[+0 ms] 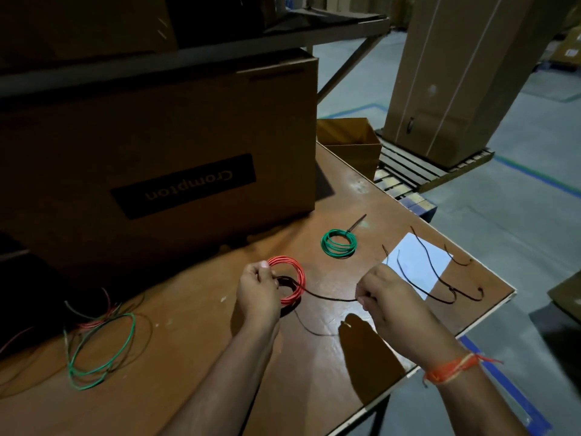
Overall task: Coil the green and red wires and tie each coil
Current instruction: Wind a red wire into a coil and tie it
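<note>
Left hand (pixel 257 286) fingers curled in a grip, right hand (pixel 382 292) pinching, both forearms extended

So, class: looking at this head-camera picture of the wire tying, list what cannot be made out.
- Head view: the left hand covers the near side of the red coiled wire, so any knot is hidden.
- The right hand hides the thin dark tie string's end inside its fingers.
- Loose green and red wires run into shadow at the left edge.

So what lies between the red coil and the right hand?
In the head view, a thin dark tie wire runs from the red coil, held by the left hand, to the right hand pinching it above bare table.
</note>
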`<move>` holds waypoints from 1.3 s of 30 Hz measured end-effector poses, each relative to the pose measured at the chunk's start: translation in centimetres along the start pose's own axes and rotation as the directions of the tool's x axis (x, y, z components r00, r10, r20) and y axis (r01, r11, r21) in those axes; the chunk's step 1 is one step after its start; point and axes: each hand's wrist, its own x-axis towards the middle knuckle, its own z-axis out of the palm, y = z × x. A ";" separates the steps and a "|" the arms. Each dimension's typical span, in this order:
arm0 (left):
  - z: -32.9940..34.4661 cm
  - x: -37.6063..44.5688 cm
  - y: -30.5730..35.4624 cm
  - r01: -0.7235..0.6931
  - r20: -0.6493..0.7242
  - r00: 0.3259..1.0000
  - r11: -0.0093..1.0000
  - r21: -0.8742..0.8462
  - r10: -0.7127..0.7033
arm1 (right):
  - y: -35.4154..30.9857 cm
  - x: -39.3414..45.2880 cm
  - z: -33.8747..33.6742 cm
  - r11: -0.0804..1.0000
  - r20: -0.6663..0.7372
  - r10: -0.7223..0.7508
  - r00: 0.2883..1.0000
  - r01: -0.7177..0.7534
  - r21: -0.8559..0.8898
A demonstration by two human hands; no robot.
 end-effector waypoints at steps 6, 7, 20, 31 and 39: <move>-0.9 -1.7 0.7 -0.124 0.012 0.992 0.987 0.104 0.123 | -1.9 1.2 1.8 1.000 -0.058 0.008 0.998 -0.008 -0.004; -1.0 -2.0 0.6 -0.163 0.043 0.986 0.979 0.122 0.159 | -2.3 1.4 2.2 1.000 -0.096 -0.008 0.995 0.010 0.021; -2.2 -3.6 0.3 -0.184 0.326 0.932 0.982 0.045 0.160 | -5.6 2.5 5.5 0.946 -0.424 -0.022 0.906 0.156 0.284; -2.4 -3.6 1.5 0.192 0.526 0.850 0.954 -0.231 -0.044 | -5.7 2.1 6.2 0.944 -0.401 0.025 0.916 0.111 0.311; -2.6 -3.9 1.4 0.100 0.475 0.880 0.986 -0.134 -0.025 | -5.9 2.2 4.6 0.739 -0.190 0.179 0.965 -0.004 0.674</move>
